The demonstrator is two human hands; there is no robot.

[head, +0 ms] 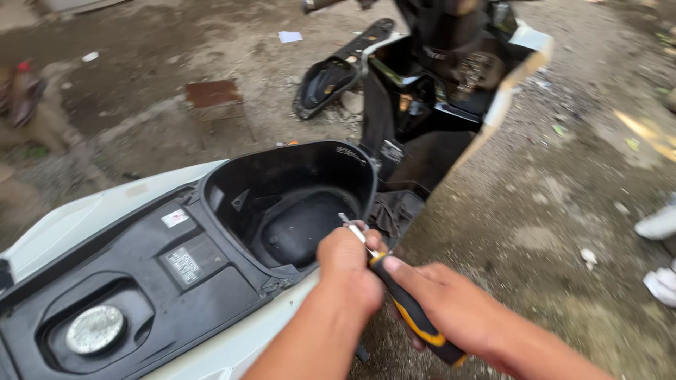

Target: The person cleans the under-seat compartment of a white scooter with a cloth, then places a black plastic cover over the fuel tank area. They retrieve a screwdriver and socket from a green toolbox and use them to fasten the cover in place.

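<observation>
- The storage tub (296, 204) lies open in the middle of the scooter body (84, 218), which runs from the lower left corner up towards the centre.
- The fuel cap (95, 328) sits on the scooter's rear deck, left of and nearer than the tub.
- The left hand (345, 260) rests at the tub's near right rim; the right hand (451, 309) is just right of it.
- The screwdriver (405, 302) lies in the right hand, its shaft running up and left through the left hand's fingers to the tub's rim.
- The front leg shield (451, 77) stands beyond the tub.
- A detached panel (338, 70) lies on the ground (549, 211) behind the tub, left of the shield.
- A small stool (215, 98) stands further left on the ground.
</observation>
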